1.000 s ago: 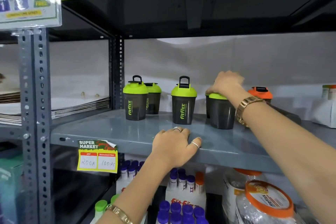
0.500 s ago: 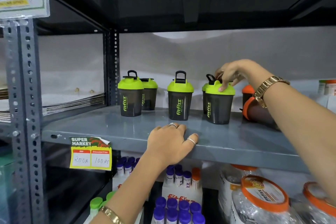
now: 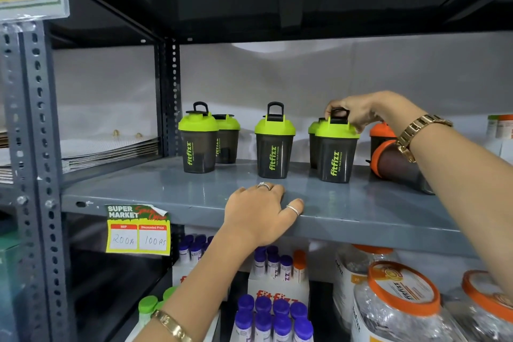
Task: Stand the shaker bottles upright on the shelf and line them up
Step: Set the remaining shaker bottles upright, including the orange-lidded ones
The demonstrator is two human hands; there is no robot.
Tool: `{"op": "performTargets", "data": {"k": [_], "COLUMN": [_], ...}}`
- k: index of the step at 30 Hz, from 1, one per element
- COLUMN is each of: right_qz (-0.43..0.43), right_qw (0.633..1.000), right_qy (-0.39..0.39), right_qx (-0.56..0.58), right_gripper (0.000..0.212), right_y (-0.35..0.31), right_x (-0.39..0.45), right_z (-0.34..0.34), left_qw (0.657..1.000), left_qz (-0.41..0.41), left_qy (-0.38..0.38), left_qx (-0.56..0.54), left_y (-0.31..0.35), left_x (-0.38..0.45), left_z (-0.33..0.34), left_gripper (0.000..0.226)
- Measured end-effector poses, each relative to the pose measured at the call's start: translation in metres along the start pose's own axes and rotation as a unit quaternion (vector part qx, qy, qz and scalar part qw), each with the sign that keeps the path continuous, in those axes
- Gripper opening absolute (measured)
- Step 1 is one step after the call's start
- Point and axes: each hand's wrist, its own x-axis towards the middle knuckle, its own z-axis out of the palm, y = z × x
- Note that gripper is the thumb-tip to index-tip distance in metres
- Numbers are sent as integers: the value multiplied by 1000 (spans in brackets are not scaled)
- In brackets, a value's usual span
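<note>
Several dark shaker bottles with lime-green lids stand upright on the grey shelf (image 3: 194,197). One front bottle (image 3: 198,144) is at the left with another (image 3: 227,139) behind it, and a third (image 3: 274,151) stands in the middle. My right hand (image 3: 352,112) pinches the black loop on the lid of the right front bottle (image 3: 336,155), which hides a further green one (image 3: 313,144). An orange-lidded shaker (image 3: 394,164) lies on its side to the right, with an upright orange one (image 3: 381,133) behind it. My left hand (image 3: 261,211) rests flat on the shelf's front edge.
A yellow price tag (image 3: 138,229) hangs on the shelf edge. Below are boxes of purple-capped tubes (image 3: 273,311) and clear orange-lidded jars (image 3: 399,305). A perforated steel post (image 3: 36,147) stands at the left, with stacked flat sheets (image 3: 105,150) beyond it. Another shelf hangs close overhead.
My right hand slid from covering the right green lid to gripping its black loop handle, now raised. The bottle's logo turned to face front. The left hand stayed on the shelf edge.
</note>
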Motion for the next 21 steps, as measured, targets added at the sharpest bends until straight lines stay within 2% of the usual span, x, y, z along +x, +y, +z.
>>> {"op": "performTargets", "data": {"k": [6,11,14,16,18,21], "right_qz": [-23,-40,-33,-12,22,110], "right_qw": [1000,997,990,980,971,970], "right_qy": [13,44,92,135,169,196], "right_qx": [-14,52,102,144,170,94], "right_gripper": [66,96,102,96,78,48], "right_y": [6,8,15,24,38,56], "right_x": [0,-13,-30,-38,-41,-50], "right_z": [6,13,17,16,15,20], "left_qw": [1000,1000,1000,999,997,995], "left_qz": [0,0,17,29,34,43], "left_qy": [10,11,18,30,46,50], "left_qx": [1,-1,-8,-30,-50,-71], "left_y": [-1,-1,0,3,10,28], "left_x": [1,1,-3,-6,-7,-7], "left_z": [3,3,3,3,2,1], "left_gripper": [53,52,53,58,54,41]}}
